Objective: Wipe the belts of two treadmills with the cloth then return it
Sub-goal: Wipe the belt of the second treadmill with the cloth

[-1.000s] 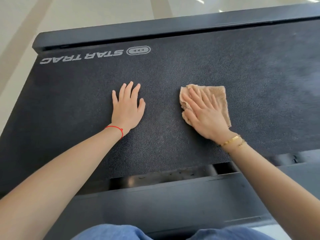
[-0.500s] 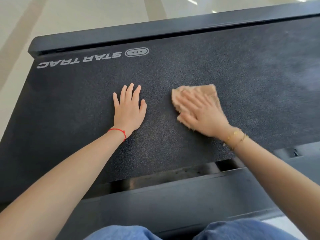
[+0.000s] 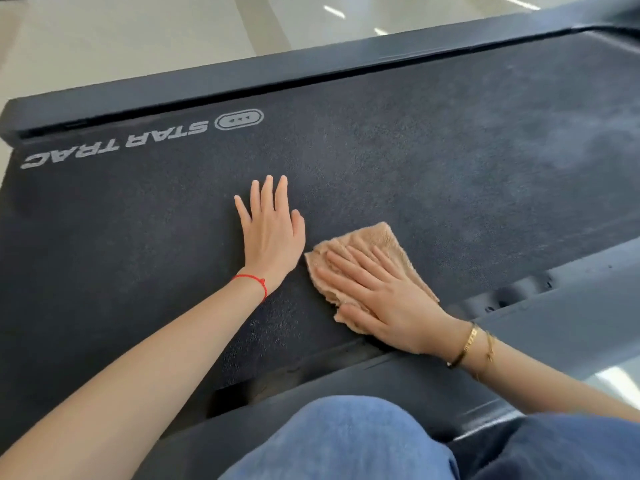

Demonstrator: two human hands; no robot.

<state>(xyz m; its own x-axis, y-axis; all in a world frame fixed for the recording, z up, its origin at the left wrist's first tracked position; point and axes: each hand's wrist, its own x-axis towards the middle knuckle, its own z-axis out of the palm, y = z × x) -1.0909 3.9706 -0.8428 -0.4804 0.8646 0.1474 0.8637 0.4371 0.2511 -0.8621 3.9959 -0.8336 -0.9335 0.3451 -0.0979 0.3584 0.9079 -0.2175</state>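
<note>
I press my right hand point(image 3: 377, 299) flat, fingers spread, on the tan cloth point(image 3: 372, 258) near the belt's point(image 3: 415, 168) close edge. My left hand point(image 3: 272, 233) braces flat beside it. I'd keep even pressure and overlap strokes toward the unwiped far side.

A dark, textured treadmill belt point(image 3: 398, 161) lies flat, printed "STAR TRAC" in pale letters near its far left corner. A folded tan terry cloth point(image 3: 372, 239) lies flat on it under the right hand's fingers point(image 3: 349, 268), near the belt's near edge.
</note>
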